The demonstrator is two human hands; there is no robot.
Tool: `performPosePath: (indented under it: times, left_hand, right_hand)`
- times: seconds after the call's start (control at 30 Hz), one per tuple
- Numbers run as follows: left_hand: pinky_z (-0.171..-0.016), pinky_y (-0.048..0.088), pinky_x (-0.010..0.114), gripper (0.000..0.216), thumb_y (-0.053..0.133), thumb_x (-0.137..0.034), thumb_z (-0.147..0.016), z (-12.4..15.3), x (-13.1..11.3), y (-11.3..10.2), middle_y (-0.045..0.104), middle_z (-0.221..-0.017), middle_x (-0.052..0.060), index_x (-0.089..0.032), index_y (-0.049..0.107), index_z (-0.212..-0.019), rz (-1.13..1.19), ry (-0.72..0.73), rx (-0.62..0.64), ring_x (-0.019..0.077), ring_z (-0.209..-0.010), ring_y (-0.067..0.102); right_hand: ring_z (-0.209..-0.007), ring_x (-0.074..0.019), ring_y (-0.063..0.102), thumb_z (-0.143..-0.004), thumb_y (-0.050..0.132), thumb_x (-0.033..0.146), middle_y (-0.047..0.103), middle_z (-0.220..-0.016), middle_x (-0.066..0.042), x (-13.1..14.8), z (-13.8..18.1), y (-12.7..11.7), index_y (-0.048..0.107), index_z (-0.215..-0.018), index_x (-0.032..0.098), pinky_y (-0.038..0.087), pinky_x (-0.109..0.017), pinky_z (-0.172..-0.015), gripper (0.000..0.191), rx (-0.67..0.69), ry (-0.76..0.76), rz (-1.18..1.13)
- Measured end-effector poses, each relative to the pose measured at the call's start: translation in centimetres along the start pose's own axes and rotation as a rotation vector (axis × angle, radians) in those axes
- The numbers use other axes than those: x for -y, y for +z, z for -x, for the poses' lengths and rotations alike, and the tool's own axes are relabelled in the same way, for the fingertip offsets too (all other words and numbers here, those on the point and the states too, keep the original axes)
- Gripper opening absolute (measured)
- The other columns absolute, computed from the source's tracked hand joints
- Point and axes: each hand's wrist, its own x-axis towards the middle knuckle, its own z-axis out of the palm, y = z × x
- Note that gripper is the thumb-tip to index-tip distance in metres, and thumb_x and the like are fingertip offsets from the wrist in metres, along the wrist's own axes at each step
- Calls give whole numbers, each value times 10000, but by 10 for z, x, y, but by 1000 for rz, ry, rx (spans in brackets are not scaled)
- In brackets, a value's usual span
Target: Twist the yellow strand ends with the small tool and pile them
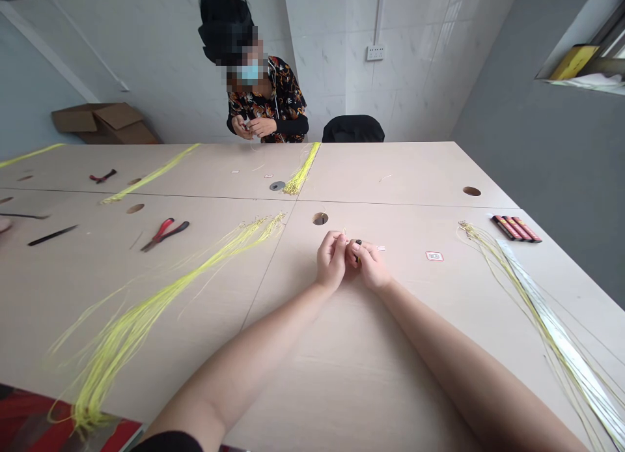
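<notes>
My left hand [332, 262] and my right hand [371, 264] meet above the table, fingertips touching or nearly so. The left fingers are pinched together, and a bit of thin pale cord [344, 230] sticks up at their tips. In my right hand is a small black-ended object [359, 242] with a little yellow showing; the fingers cover most of it, so its kind is unclear. To the left lies a long bundle of yellow cords [180, 279]. On the right rests another bundle of pale yellow and white cords [537, 309].
Red-handled pliers [165, 234] and a black pen-like tool [53, 235] lie at left. Several red-and-black sticks [516, 228] and a small label [434, 256] are at right. Beyond a round table hole [320, 218], a co-worker [266, 100] handles something small.
</notes>
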Motion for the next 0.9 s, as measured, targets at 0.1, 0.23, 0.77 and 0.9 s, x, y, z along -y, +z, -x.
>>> performPosePath:
  times: [0.1, 0.23, 0.77, 0.9]
  left_hand:
    - [-497, 406, 216, 343, 465, -527, -879, 0, -1, 1, 499, -491, -61, -203, 458, -766, 0, 0, 12, 97, -473, 507]
    - [-446, 382, 207, 346, 476, -523, -876, 2, -5, 2, 493, -481, -64, -202, 452, -749, 19, 21, 23, 88, -436, 484]
    - [-452, 417, 217, 302, 462, -473, -897, 5, -2, 1, 535, -525, -58, -202, 458, -764, -11, 46, 94, 91, -439, 520]
    - [-430, 417, 219, 309, 464, -493, -888, 6, -1, 1, 540, -519, -63, -205, 459, -777, 15, 24, 112, 96, -417, 525]
  right_hand:
    - [-541, -114, 337, -789, 499, 586, 364, -508, 27, 1, 0, 0, 382, -507, 200, 307, -266, -555, 491, -9, -3, 21]
    - [-525, -107, 353, -773, 536, 570, 383, -511, 25, 1, 1, 0, 395, -501, 197, 317, -262, -537, 483, -24, -17, -5]
    - [-410, -86, 315, -790, 511, 500, 340, -409, 32, 0, 2, 0, 362, -450, 202, 236, -260, -421, 476, -89, 77, 38]
    - [-403, -87, 310, -790, 496, 493, 340, -398, 29, -3, 2, -2, 366, -441, 203, 230, -260, -418, 472, -70, 94, 23]
